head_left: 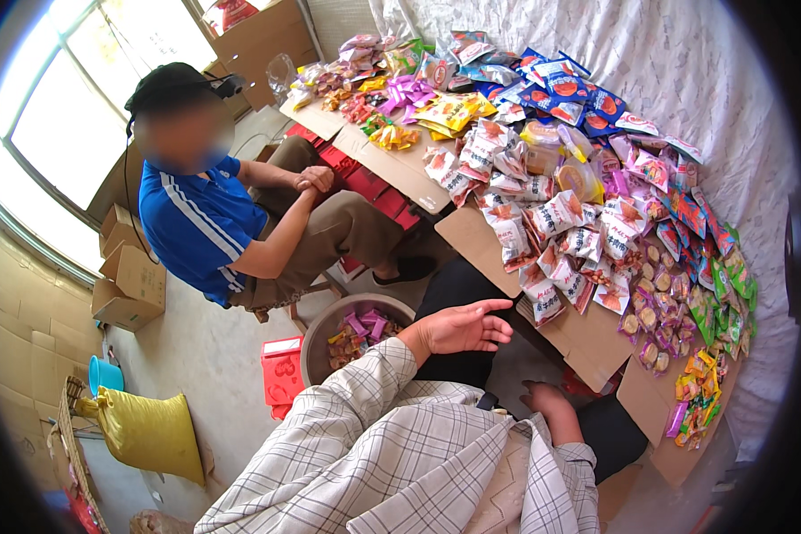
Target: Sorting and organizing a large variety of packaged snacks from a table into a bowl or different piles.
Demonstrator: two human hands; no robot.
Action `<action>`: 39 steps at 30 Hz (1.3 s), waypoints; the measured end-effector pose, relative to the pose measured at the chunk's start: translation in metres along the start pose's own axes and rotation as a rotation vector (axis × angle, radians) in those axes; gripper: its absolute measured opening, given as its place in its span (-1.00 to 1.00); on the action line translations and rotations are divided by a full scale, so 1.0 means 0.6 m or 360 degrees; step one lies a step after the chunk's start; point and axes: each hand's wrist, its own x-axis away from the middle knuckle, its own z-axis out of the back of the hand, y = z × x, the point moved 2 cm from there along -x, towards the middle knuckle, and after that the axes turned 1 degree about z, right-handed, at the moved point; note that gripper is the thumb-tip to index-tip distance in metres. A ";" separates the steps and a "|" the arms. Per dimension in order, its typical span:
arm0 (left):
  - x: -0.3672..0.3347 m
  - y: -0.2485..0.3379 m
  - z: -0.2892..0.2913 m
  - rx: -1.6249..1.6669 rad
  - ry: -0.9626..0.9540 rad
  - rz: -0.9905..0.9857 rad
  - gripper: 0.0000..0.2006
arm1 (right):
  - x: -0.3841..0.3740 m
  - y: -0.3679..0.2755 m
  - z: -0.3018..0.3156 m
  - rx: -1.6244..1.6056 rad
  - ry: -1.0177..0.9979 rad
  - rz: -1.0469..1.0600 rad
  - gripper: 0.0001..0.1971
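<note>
Left hand (461, 329), loosely spread, is hovering just short of the near edge of the flat brown cardboard worktop (587, 345), while the shaded right hand (554, 408) is lying beside a black-trousered thigh (616, 434), whether spread or pressed together I cannot tell. Glossy white-and-red snack packets (556, 215) are lying heaped beyond the left hand, some reaching that near edge, and small round purple-wrapped biscuits (647, 317) are sitting toward the worktop's right end.

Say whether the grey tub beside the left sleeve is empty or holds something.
It holds something: small wrapped packets lie inside the tub. How full, cannot tell; the sleeve hides part.
</note>
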 end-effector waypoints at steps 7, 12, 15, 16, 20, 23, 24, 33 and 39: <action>0.001 -0.001 0.000 -0.0009 0.0016 -0.0005 -0.39 | -0.001 0.004 -0.004 -0.0018 0.0000 0.0001 -0.42; 0.001 -0.003 0.004 -0.0040 0.0030 0.0002 -0.32 | -0.001 0.003 -0.003 -0.0010 -0.0008 -0.0012 -0.42; 0.001 -0.002 0.004 -0.0047 0.0035 0.0002 -0.32 | 0.000 0.002 -0.003 -0.0005 0.0007 -0.0011 -0.43; 0.002 -0.002 0.004 -0.0050 0.0040 -0.0001 -0.32 | 0.000 0.001 -0.002 -0.0001 0.0008 -0.0005 -0.43; 0.002 -0.002 0.004 -0.0057 0.0047 -0.0003 -0.32 | 0.002 -0.001 0.000 -0.0005 -0.0012 -0.0017 -0.43; 0.002 -0.003 0.004 -0.0060 0.0053 -0.0002 -0.32 | 0.004 -0.003 0.002 -0.0003 0.0001 -0.0011 -0.43; 0.002 -0.003 0.003 -0.0057 0.0053 -0.0004 -0.33 | 0.004 -0.001 0.000 -0.0003 0.0001 -0.0011 -0.43; 0.002 -0.003 0.005 -0.0033 0.0047 -0.0008 -0.33 | 0.009 -0.004 0.004 -0.0040 0.0018 0.0006 -0.43; 0.003 -0.003 0.007 -0.0030 0.0043 -0.0010 -0.33 | 0.006 -0.002 0.001 -0.0039 0.0010 0.0000 -0.43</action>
